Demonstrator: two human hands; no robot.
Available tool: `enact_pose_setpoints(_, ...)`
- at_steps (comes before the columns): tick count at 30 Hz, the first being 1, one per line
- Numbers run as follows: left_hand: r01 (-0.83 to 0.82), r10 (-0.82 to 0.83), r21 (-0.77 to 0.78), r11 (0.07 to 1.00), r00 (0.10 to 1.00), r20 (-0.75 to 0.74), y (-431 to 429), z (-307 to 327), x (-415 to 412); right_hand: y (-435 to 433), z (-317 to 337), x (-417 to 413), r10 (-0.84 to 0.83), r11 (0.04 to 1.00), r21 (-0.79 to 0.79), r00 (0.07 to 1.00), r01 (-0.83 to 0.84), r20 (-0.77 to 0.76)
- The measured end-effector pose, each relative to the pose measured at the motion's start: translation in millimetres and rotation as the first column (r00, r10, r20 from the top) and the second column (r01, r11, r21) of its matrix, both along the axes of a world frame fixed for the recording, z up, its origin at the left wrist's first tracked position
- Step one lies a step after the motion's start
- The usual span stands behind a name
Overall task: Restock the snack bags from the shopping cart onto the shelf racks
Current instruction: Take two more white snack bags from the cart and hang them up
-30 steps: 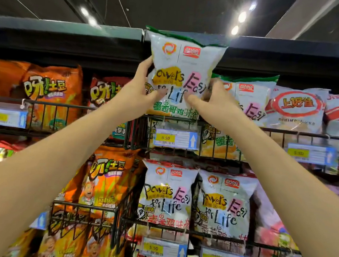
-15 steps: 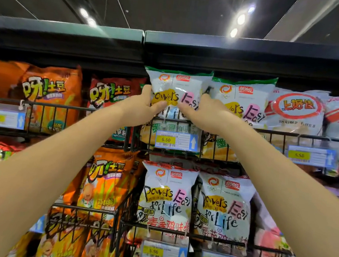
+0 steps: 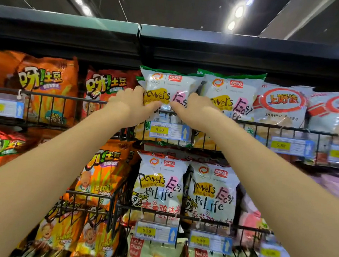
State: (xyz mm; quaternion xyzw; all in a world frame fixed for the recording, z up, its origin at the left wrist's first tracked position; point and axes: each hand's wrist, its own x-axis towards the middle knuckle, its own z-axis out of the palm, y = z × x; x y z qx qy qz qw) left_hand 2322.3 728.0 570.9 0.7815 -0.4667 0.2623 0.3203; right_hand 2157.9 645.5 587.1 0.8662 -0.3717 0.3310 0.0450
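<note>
Seemingly left hand [image 3: 130,102] and right hand [image 3: 194,110] grip the white bag [image 3: 168,85], fingertips hidden behind it.

Your left hand [image 3: 130,102] and right hand [image 3: 194,110] are flanking the snack bag [image 3: 166,83] sitting in the rack [image 3: 277,127], left of the neighbouring bag [image 3: 229,88].

White snack bag [image 3: 166,85] w/ green top, yellow & pink patches; orange bags [image 3: 47,87]; black wire rack [image 3: 64,97]

Left hand [image 3: 130,104] and right hand [image 3: 197,108] raised, curled, close together.
</note>
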Motion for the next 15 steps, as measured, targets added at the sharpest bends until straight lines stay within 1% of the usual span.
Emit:
enact_pose_setpoints(2,0.003,0.0,-0.047,0.999,0.998,0.055,6.4,-6.3,-9.0,-1.6,-9.7,-5.0,0.054,0.998,-0.035,0.997,-0.052,0.06)
enact_pose_setpoints(5,-0.018,0.023,-0.034,0.999,0.988,0.155,16.7,-16.5,-23.7,1.1,-23.3,-20.0,0.112,0.991,-0.074,0.993,-0.109,0.04)
enact_pose_setpoints(9,-0.063,0.058,0.006,0.998,0.954,0.295,27.5,-31.4,-53.1,7.7,-45.6,-53.0,0.158,0.964,-0.221,0.987,-0.15,0.019)
enact_pose_setpoints(12,0.007,-0.026,0.052,0.999,0.929,0.37,27.9,-48.6,-82.1,19.4,-66.5,-89.9,0.094,0.958,-0.272,0.995,-0.094,-0.011)
enact_pose_setpoints(15,0.139,-0.177,0.127,0.982,0.912,0.369,18.5,-70.6,-117.7,26.8,-93.5,-134.8,-0.078,0.96,-0.274,0.995,0.058,-0.06)
